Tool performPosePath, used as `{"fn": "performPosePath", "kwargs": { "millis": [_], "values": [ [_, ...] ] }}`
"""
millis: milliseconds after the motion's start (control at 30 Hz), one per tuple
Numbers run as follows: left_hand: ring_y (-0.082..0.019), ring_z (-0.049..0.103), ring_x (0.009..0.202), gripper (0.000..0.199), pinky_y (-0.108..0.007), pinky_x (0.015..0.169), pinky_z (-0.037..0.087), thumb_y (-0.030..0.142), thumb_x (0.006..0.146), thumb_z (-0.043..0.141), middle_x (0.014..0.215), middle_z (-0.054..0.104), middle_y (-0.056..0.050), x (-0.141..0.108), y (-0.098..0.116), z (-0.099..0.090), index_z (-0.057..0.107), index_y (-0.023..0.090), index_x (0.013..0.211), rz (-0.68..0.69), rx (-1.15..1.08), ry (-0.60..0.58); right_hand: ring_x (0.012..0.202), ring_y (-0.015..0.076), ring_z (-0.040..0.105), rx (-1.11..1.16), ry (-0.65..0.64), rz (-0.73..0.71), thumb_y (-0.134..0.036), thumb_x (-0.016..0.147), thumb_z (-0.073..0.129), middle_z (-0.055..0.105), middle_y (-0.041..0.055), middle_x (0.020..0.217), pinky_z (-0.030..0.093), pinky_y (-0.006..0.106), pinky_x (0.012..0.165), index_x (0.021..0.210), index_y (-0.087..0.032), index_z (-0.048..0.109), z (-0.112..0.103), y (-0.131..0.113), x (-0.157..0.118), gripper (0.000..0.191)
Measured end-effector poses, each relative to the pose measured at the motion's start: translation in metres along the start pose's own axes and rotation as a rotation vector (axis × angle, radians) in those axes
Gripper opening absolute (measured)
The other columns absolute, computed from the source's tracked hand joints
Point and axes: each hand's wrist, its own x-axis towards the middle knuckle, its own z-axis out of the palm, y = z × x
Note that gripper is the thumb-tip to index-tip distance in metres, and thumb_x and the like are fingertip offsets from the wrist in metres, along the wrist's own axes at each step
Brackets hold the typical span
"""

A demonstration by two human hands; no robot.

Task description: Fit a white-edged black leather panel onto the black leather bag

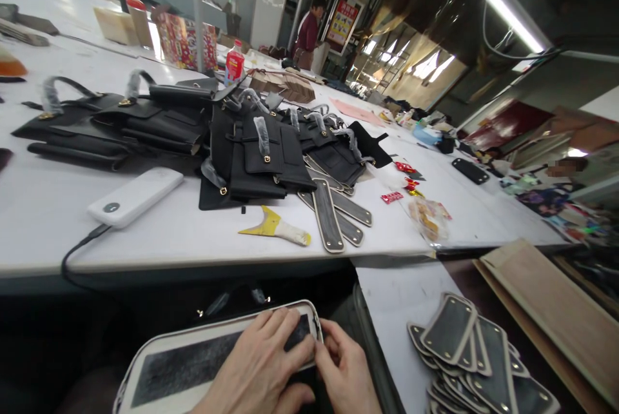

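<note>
A long cream panel (193, 394) with a dark rectangle in its middle and a rounded, raised rim lies low in front of me, slanting up to the right. My left hand (264, 362) rests on its face with the fingers spread toward the right end. At that end my right hand (343, 362) pinches the rim between thumb and curled fingers. The fingertips of both hands are close together there. Below the table edge, dark material with small gold fittings shows behind the panel.
Black bags (256, 162) are heaped on the white table (217, 253). Near its front edge are a white power bank (138, 198), a yellow-tipped tool (275, 227) and dark strips (329, 217). Riveted dark pieces (488, 349) are piled at lower right beside brown board (551, 311). A person (307, 33) stands far back.
</note>
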Motion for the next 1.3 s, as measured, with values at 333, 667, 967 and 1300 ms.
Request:
{"fn": "performPosePath", "kwargs": {
  "millis": [333,667,967,1300],
  "values": [
    [-0.034,0.038,0.136,0.081,-0.047,0.111,0.037,0.033,0.071,0.081,0.149,0.038,-0.01,-0.009,-0.008,0.002,0.043,0.024,0.142,0.096,0.171,-0.126,0.055,0.015,0.047,-0.005,-0.031,0.042,-0.041,0.086,0.049,0.053,0.0001,0.061,0.037,0.024,0.053,0.108,-0.012,0.063,0.004,-0.001,0.001,0.039],
    [-0.032,0.038,0.136,0.087,-0.049,0.113,0.033,0.042,0.071,0.08,0.151,0.034,-0.008,-0.004,-0.022,0.028,0.039,0.021,0.144,0.108,0.208,-0.037,0.052,0.0147,0.045,-0.069,-0.047,0.087,-0.036,0.079,0.046,0.052,-0.0008,0.056,0.035,0.024,0.051,0.103,-0.011,0.064,0.005,-0.021,0.006,0.04],
    [-0.036,0.037,0.136,0.079,-0.054,0.111,0.033,0.047,0.075,0.075,0.149,0.037,-0.013,-0.001,-0.012,0.01,0.043,0.018,0.142,0.07,0.128,-0.125,0.059,0.0189,0.057,-0.043,0.008,0.012,-0.044,0.088,0.05,0.057,0.0018,0.057,0.047,0.025,0.061,0.102,-0.013,0.067,0.007,-0.007,0.003,0.038],
    [-0.035,0.035,0.137,0.084,-0.052,0.113,0.032,0.044,0.075,0.076,0.151,0.032,-0.013,-0.003,-0.015,0.024,0.037,0.018,0.145,0.057,0.147,-0.1,0.074,0.02,0.066,-0.168,-0.026,-0.056,-0.049,0.097,0.032,0.071,0.0132,0.097,0.047,0.023,0.067,0.109,-0.017,0.064,0.006,-0.001,0.0,0.047]
  ]
}}
